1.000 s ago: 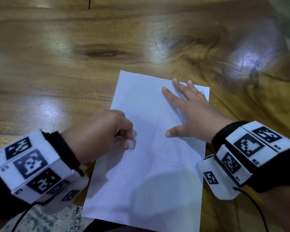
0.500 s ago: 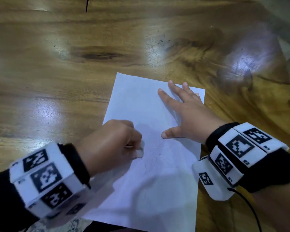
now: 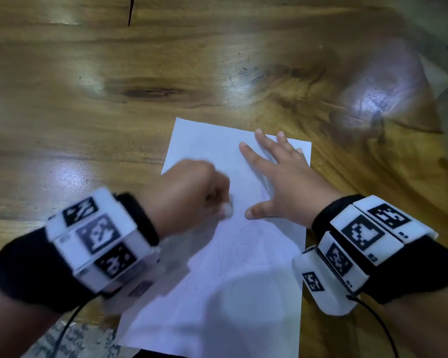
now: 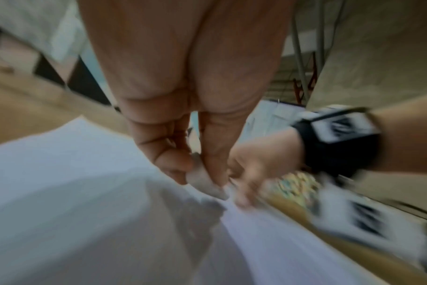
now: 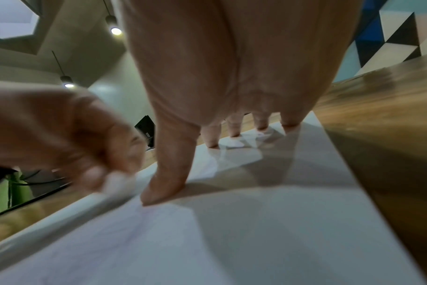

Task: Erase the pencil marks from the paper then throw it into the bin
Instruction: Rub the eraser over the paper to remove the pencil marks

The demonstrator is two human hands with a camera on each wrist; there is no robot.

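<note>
A white sheet of paper with faint pencil lines lies on the wooden table. My left hand pinches a small white eraser between thumb and fingers, its tip on the paper near the middle; the left wrist view shows the eraser held the same way. My right hand lies flat with fingers spread on the paper's upper right part, thumb out toward the eraser. In the right wrist view the thumb and fingertips press the sheet. No bin is in view.
The table's right edge runs diagonally at the far right, with floor beyond it. A dark crack shows at the table's top. Patterned fabric lies at the bottom left, below the near table edge.
My left hand with the eraser has slid right and slightly up across the paper, toward my right thumb. The right hand keeps its flat hold on the sheet.
</note>
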